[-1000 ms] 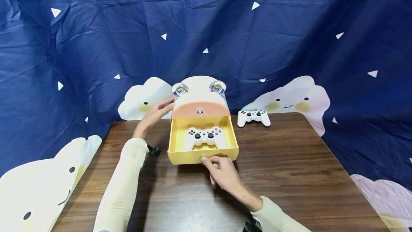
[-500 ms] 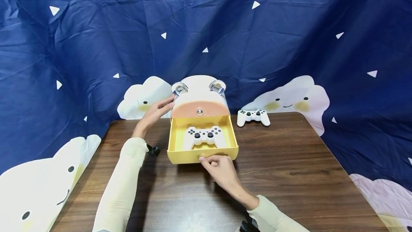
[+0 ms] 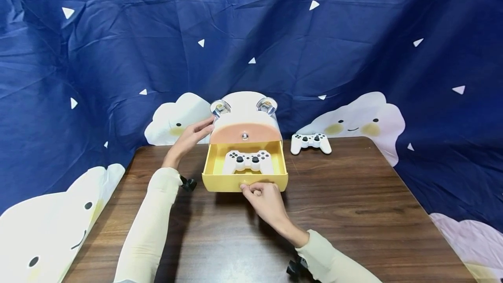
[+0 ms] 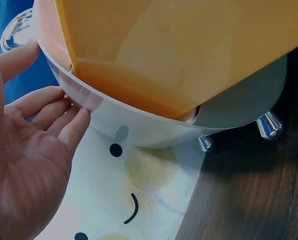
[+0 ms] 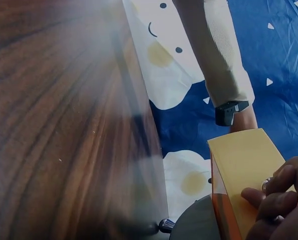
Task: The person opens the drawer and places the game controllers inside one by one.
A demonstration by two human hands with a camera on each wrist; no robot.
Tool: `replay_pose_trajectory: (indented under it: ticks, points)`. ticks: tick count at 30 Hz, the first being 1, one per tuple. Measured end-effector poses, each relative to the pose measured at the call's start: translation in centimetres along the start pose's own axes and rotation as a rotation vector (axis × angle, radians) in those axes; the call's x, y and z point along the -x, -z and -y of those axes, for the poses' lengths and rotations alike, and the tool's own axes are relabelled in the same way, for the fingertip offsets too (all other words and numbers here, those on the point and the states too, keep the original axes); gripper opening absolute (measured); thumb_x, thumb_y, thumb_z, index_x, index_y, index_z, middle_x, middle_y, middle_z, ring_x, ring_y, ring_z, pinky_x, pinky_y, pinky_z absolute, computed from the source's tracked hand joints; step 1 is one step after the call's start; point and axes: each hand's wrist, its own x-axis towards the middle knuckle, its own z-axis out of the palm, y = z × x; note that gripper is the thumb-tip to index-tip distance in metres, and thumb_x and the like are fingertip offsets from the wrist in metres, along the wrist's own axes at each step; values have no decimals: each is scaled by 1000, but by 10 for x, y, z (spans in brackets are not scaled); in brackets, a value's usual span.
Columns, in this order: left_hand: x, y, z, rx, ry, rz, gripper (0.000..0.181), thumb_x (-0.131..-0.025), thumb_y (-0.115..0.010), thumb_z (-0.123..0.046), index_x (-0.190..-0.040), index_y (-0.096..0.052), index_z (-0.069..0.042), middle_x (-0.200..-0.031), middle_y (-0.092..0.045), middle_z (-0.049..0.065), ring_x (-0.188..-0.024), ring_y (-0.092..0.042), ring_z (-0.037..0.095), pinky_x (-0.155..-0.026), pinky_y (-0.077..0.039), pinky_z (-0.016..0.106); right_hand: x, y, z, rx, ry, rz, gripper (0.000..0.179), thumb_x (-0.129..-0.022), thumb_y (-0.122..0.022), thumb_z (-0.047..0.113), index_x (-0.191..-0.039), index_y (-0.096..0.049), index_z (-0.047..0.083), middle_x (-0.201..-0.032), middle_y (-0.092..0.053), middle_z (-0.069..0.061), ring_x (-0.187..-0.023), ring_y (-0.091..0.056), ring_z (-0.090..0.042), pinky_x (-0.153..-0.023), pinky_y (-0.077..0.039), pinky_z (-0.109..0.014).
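Smoothly rounded cabinet, boxy drawer, grained table

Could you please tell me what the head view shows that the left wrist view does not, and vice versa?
Of the two, only the head view shows the right hand, a controller in the drawer and another controller on the table. Only the left wrist view shows the silver feet under the box. Both show the drawer and the left hand touching the box.
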Motion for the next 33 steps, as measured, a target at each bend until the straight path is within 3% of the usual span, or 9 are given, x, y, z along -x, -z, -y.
replay_pose_trajectory:
  ticks: [10, 18, 26, 33]
  points:
    - [-4, 1, 16, -16, -16, -16, 62, -108, -60, -46, -163, -46, -23, -170, -42, -3, -161, -32, 20, -134, -27, 46, -27, -6, -8, 32, -24, -50, 34, -95, -76, 35, -65, -75, 19, -48, -43, 16, -49, -43, -1, -54, -40, -21]
    - [-5, 2, 18, -12, -16, -4, 64, -107, -60, -51, -163, -46, -24, -170, -42, -6, -162, -30, 17, -134, -25, 47, -46, -9, -13, 49, -32, -84, 34, -94, -77, 34, -65, -77, 16, -48, -47, 16, -50, -47, -3, -56, -44, -23]
    - [-5, 2, 17, -3, -25, -5, 65, -107, -61, -50, -163, -46, -23, -169, -44, -4, -161, -32, 16, -134, -26, 45, -66, -10, -19, 86, -47, -105, 43, -94, -75, 36, -57, -70, 16, -46, -45, 17, -52, -46, -6, -58, -44, -25]
    - [-5, 3, 18, -19, -18, -11, 64, -107, -60, -50, -163, -46, -22, -169, -44, -3, -162, -32, 18, -134, -24, 45, -81, -11, -21, 112, -50, -101, 49, -95, -74, 37, -50, -59, 24, -48, -47, 14, -54, -47, -8, -58, -44, -26]
